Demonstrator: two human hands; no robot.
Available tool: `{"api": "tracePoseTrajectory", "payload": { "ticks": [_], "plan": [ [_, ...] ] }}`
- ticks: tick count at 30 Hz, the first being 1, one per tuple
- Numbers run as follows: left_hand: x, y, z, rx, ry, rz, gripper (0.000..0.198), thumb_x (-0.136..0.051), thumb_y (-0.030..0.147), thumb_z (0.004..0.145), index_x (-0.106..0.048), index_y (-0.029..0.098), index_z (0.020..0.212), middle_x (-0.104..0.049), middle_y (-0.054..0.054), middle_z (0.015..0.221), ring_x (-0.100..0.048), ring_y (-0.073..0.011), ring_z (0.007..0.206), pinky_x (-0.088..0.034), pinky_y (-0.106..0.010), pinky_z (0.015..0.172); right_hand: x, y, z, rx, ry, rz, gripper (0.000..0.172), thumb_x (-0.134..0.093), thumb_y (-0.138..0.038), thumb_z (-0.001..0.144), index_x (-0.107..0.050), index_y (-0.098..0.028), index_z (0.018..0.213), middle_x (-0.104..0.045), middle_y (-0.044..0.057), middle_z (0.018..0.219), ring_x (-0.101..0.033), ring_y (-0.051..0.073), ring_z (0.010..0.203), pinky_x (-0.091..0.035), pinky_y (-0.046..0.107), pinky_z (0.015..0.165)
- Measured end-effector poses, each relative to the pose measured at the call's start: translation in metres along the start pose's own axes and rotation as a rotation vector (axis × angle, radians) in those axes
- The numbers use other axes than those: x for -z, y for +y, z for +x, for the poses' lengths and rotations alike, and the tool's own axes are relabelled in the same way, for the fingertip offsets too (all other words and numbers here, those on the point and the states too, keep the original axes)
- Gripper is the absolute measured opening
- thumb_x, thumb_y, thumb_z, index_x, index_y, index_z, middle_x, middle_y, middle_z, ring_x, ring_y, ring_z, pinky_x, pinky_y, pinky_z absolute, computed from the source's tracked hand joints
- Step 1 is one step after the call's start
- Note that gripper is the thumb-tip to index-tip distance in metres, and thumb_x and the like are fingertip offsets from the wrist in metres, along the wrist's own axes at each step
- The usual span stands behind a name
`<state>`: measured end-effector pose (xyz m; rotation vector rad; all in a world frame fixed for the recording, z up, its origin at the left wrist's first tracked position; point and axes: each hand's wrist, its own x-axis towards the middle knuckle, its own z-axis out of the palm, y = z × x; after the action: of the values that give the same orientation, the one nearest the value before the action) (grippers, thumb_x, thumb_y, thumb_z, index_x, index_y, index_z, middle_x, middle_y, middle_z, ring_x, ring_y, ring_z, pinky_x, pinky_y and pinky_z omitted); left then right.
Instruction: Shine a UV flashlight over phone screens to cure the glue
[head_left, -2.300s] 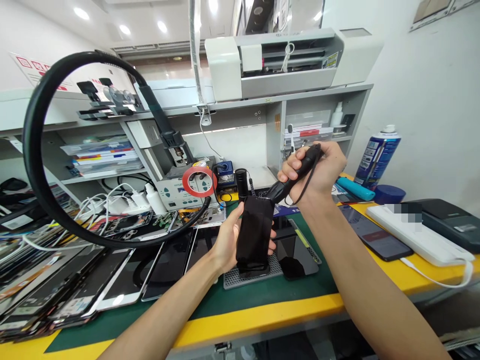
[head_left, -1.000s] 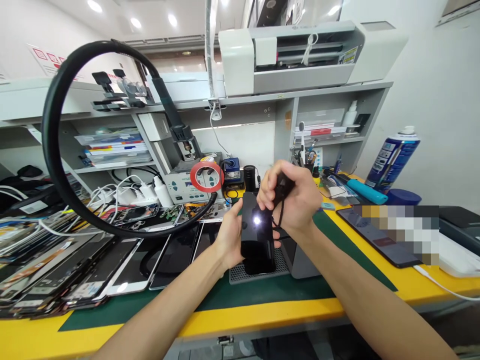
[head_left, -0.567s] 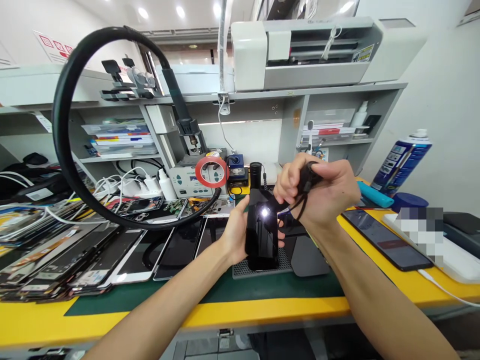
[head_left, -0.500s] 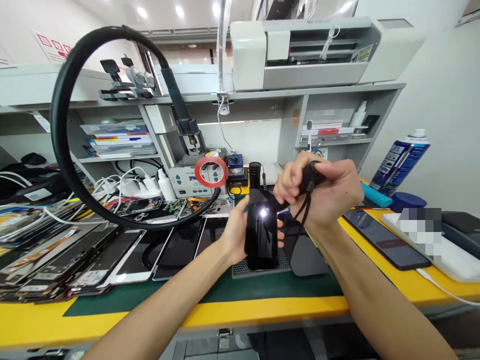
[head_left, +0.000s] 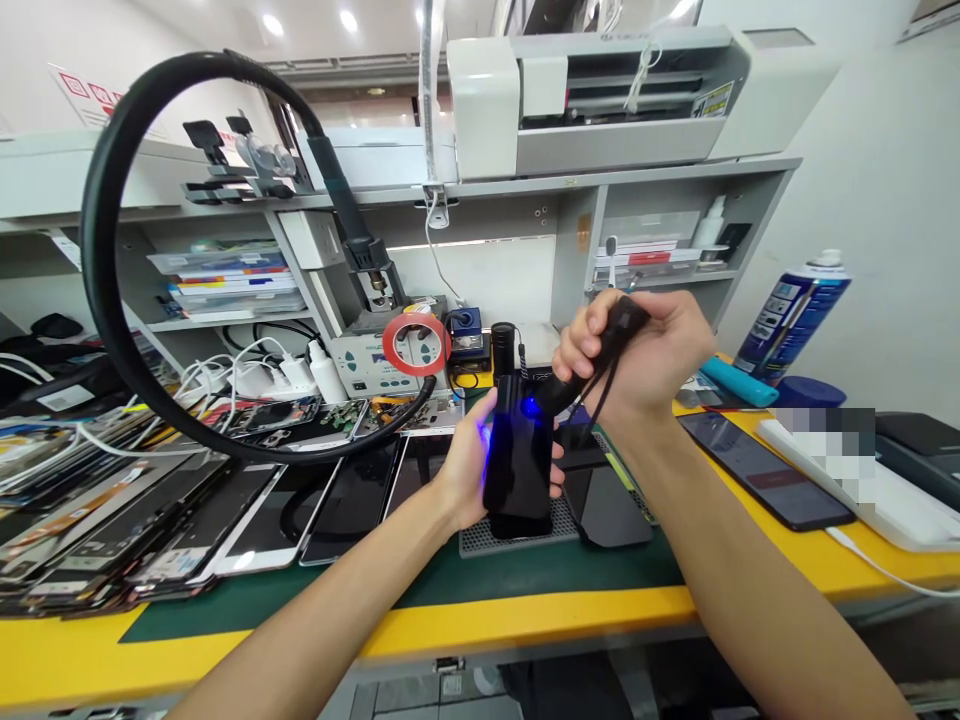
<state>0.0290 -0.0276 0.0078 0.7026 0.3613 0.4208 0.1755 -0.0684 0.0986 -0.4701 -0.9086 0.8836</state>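
Observation:
A black smartphone (head_left: 517,470) is held upright and tilted in my left hand (head_left: 465,465), thumb along its left edge and fingertips showing at the right edge. My right hand (head_left: 649,350) is wrapped around a black flashlight (head_left: 574,375) with a dangling wrist cord. The flashlight's head points down at the upper part of the phone's glass, where a blue glow shows. Blue light also falls on my left thumb. Beneath the phone lies a grey perforated mat (head_left: 480,543). A dark glass-faced device (head_left: 611,505) rests on the mat's right side.
Phone and tablet panels (head_left: 187,520) crowd the left bench. A black hose (head_left: 94,250) loops above them to a hot-air station (head_left: 367,365) with red tape (head_left: 386,345). Another black flashlight (head_left: 503,350) stands behind. At right are a phone (head_left: 765,470) and a spray can (head_left: 795,315).
The light on the phone has turned from white to blue. My right hand has tilted the flashlight, so more of its body shows. The whole view has shifted slightly.

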Motion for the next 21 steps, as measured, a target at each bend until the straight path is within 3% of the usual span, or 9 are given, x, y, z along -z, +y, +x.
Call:
{"api": "tracePoseTrajectory", "payload": {
  "ticks": [7,18,21],
  "plan": [
    [-0.004,-0.001,-0.002,-0.012,-0.018,0.11,0.075,-0.03,0.066,0.094,-0.069,0.003,0.103,-0.069,-0.019,0.091,-0.07,-0.0295,0.074,-0.054,-0.043,0.076,0.017,-0.015,0.02,-0.072,0.202,0.05,0.032,-0.046,-0.042,0.079,-0.044,-0.022,0.054,-0.037,-0.003,0.046,-0.036,0.012,0.037,-0.035,0.027,0.038],
    [0.002,-0.004,0.001,0.004,-0.073,0.11,0.074,-0.029,0.067,0.095,-0.069,0.006,0.108,-0.072,-0.02,0.091,-0.07,-0.029,0.072,-0.054,-0.042,0.072,0.021,-0.015,0.025,-0.142,0.233,0.002,0.03,-0.063,-0.024,0.077,-0.04,-0.022,0.058,-0.037,-0.007,0.046,-0.032,0.008,0.037,-0.034,0.024,0.036],
    [0.005,-0.004,0.002,0.002,-0.08,0.126,0.074,-0.029,0.067,0.096,-0.068,0.005,0.109,-0.072,-0.022,0.096,-0.071,-0.0305,0.075,-0.054,-0.043,0.074,0.019,-0.013,0.024,-0.141,0.24,-0.002,0.034,-0.065,-0.032,0.079,-0.04,-0.022,0.058,-0.037,-0.007,0.046,-0.034,0.008,0.036,-0.034,0.024,0.035]
  ]
}}
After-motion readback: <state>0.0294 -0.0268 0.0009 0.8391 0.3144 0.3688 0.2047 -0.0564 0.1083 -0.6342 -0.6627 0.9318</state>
